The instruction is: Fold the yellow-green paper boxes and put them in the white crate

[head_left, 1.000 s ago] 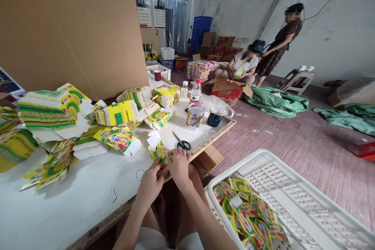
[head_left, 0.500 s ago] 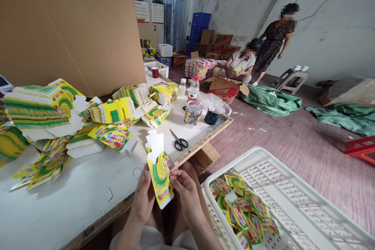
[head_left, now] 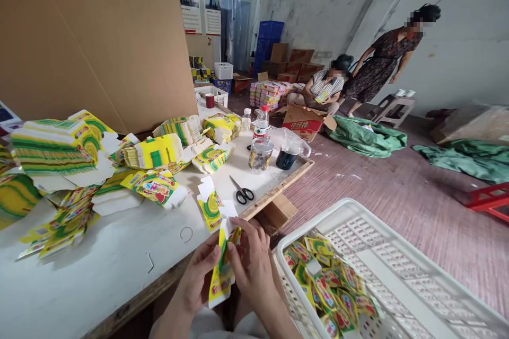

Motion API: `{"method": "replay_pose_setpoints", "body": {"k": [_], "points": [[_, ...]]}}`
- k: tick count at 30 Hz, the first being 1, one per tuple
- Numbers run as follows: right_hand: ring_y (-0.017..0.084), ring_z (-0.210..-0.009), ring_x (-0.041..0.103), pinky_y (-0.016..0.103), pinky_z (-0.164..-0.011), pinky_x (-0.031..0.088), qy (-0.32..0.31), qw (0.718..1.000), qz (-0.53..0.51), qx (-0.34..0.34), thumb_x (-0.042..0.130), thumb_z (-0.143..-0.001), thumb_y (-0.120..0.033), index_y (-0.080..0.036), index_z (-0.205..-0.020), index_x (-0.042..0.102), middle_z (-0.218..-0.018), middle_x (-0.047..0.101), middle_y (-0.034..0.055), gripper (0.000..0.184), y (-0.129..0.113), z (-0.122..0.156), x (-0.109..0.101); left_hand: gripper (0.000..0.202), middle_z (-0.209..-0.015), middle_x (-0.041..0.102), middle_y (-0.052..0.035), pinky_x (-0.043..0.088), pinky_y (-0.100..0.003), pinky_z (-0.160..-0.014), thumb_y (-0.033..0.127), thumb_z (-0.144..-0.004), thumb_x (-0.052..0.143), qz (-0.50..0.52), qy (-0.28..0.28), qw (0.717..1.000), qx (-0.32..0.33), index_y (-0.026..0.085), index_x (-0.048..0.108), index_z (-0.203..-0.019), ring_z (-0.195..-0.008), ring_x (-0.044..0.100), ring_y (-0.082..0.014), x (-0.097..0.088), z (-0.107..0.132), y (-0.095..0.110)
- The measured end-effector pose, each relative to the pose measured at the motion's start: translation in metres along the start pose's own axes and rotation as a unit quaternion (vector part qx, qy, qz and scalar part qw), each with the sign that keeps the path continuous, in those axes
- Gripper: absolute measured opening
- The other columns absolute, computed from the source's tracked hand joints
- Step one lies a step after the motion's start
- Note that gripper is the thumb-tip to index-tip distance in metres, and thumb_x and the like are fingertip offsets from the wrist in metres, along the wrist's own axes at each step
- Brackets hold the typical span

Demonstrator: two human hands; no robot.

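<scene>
1. Step in hand: judged to be the working of a folded carton (head_left: pixel 218 280), its upper flaps handled by the fingers. The carton is between the two hands, upright but tilted, beyond the bench edge and over the lap.
2. Left hand (head_left: pixel 199 275): closed on the carton's left side, thumb over the near face.
3. Right hand (head_left: pixel 254 257): gripping the carton's right side, fingers bent across its upper part near the white flap. Exact finger contact behind the panel cannot be told.
4. Next move, as judged: further work calls for a steady left-hand hold and light right-hand pressure along the creases, so that the thin board does not buckle.
5. About the hands: a second carton (head_left: pixel 210 211) lies on the bench (head_left: pixel 119 270) just beyond the fingertips; whether it touches the held one cannot be told. Scissors (head_left: pixel 243 195) lie beyond the right hand. Carton stacks (head_left: pixel 55 148) stand forward and left of the left hand. A white basket (head_left: pixel 350 206) holding cartons is right of the right hand.
6. Change from half a second ago: the carton then showed its broad face; now it is turned narrower. The right hand has moved from the edge to over the carton. The second carton, largely covered then, now shows more fully.
</scene>
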State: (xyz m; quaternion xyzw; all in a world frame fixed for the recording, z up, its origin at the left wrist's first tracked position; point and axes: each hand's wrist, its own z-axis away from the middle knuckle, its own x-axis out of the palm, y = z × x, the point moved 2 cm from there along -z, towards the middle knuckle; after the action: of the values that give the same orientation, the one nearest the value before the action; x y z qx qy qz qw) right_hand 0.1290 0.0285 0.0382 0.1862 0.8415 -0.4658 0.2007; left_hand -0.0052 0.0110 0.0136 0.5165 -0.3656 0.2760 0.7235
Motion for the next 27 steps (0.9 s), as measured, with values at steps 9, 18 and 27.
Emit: {"method": "replay_pose_setpoints", "body": {"k": [9,18,27], "points": [[0.025,-0.108,0.059,0.040,-0.092,0.046,0.017,0.999,-0.050,0.002,0.054,-0.097,-0.023,-0.026,-0.112,0.058,-0.111,0.062,0.0068,0.015,0.002,-0.002,-0.006,0.036,-0.099,0.083,-0.0110,0.058,-0.040,-0.092,0.035,-0.076,0.084,-0.095,0.049,0.994,0.030,0.020,0.080,-0.109,-0.099,0.077,-0.0307,0.001,-0.003,0.000],[0.018,-0.066,0.057,0.025,-0.059,0.045,-0.002,0.983,-0.120,0.140,0.061,-0.095,-0.037,-0.019,-0.075,0.064,-0.071,0.062,0.0025,0.027,0.014,0.007,0.012,0.034,-0.073,0.076,-0.0012,0.053,-0.023,-0.062,0.051,-0.081,0.076,-0.277,0.153,0.938,0.143,0.017,0.073,-0.087,-0.067,0.069,-0.0172,-0.010,-0.010,0.002],[0.018,-0.075,0.067,0.026,-0.067,0.055,0.025,0.969,-0.193,0.150,0.058,-0.098,-0.040,-0.023,-0.116,0.056,-0.093,0.070,0.0042,0.025,0.028,0.006,0.004,0.058,-0.107,0.078,-0.0112,0.055,-0.034,-0.087,0.045,-0.087,0.070,-0.386,0.129,0.901,0.152,0.022,0.046,-0.135,-0.101,0.072,-0.0265,-0.012,-0.006,0.004]]}}
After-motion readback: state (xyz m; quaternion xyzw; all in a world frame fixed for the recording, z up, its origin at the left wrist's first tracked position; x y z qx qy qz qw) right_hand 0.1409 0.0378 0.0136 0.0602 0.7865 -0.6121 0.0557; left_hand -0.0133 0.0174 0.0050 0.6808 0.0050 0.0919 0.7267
